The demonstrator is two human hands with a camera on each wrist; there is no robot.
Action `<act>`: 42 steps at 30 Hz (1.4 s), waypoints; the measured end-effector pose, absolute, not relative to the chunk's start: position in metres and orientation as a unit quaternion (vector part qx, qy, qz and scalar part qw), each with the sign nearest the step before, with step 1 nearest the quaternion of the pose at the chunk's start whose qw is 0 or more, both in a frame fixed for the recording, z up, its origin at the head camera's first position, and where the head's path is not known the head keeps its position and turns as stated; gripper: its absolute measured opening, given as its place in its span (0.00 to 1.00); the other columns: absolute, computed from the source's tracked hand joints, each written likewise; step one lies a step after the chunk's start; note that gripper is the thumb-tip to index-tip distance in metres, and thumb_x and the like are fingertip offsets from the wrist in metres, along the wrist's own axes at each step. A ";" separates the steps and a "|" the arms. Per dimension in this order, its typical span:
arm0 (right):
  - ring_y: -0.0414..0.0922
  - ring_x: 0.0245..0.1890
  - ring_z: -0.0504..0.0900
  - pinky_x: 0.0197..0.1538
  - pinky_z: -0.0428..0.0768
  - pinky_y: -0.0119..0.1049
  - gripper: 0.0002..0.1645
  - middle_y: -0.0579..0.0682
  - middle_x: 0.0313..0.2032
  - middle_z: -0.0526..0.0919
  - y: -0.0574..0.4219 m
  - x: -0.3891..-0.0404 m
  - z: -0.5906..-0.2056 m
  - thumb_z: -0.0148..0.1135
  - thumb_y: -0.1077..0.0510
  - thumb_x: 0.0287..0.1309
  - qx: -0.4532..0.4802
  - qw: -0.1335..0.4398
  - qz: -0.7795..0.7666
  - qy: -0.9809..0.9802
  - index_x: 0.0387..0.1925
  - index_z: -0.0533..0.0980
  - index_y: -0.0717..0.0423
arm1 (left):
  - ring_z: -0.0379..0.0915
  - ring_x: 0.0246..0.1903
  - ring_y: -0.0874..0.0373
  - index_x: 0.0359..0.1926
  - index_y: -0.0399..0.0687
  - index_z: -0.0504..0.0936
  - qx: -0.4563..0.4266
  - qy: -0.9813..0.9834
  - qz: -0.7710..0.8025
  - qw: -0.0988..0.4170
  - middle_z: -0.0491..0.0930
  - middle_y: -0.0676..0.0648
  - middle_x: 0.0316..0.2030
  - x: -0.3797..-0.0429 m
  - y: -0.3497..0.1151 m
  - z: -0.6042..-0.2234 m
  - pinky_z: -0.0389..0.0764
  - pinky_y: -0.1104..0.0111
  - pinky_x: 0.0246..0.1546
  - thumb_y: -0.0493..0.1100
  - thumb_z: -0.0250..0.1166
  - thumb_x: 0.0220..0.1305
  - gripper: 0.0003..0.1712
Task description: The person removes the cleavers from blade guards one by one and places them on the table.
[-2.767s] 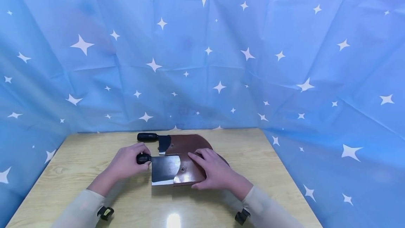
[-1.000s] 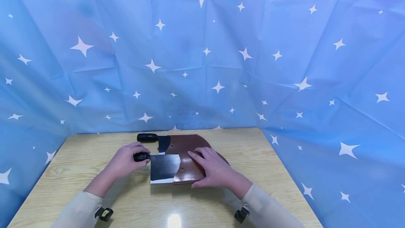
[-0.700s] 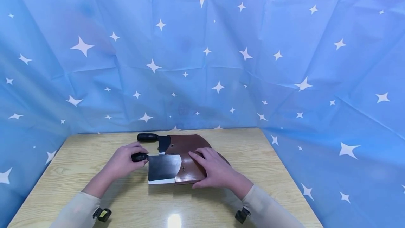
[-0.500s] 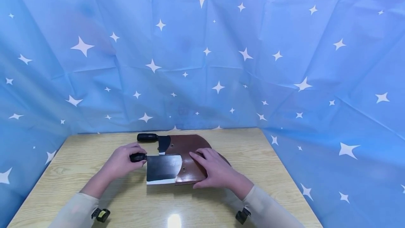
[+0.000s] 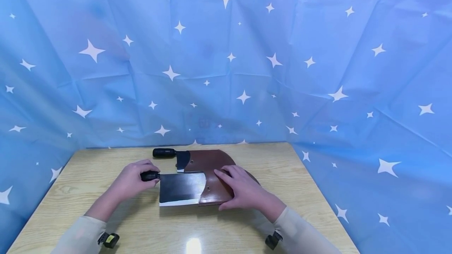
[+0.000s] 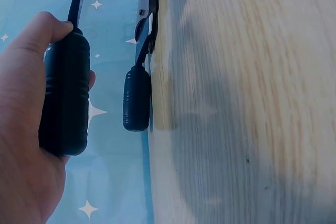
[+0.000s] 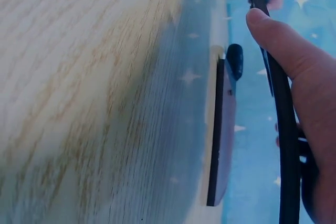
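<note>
My left hand [image 5: 132, 181] grips the black handle [image 6: 68, 93] of a cleaver [image 5: 181, 187], the thumb reaching to the handle's front end. A broad stretch of dark blade with a bright lower edge shows; its far end is hidden inside a brown leather sheath [image 5: 216, 191]. My right hand [image 5: 245, 191] holds that sheath from the right, thumb on one side and fingers round the other. In both wrist views the cleaver and sheath are held above the tabletop.
Behind lies a second cleaver [image 5: 164, 153] in its own brown sheath [image 5: 208, 159], flat near the table's far edge, handle to the left. The wood-grain table [image 5: 300, 222] meets a blue star-patterned curtain [image 5: 226, 69] at the back and sides.
My left hand has moved left with the cleaver, and more of its blade now shows outside the sheath. The right hand has shifted slightly right with the sheath. The second cleaver stays put.
</note>
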State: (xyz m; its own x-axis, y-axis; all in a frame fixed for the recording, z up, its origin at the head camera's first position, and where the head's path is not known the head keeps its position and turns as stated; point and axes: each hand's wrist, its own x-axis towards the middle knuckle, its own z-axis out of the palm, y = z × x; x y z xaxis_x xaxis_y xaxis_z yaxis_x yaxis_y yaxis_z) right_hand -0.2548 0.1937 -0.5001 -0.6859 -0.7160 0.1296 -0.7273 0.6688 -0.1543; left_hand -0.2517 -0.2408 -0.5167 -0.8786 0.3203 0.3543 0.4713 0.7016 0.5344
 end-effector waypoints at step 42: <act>0.61 0.81 0.63 0.81 0.62 0.62 0.74 0.53 0.79 0.67 0.224 -0.262 -0.499 0.86 0.26 0.47 0.370 0.024 0.116 -0.921 0.88 0.61 0.45 | 0.82 0.43 0.56 0.51 0.56 0.93 -0.193 -0.922 -0.319 0.106 0.85 0.57 0.46 -0.249 -0.272 -0.514 0.86 0.63 0.39 0.41 0.81 0.64 0.14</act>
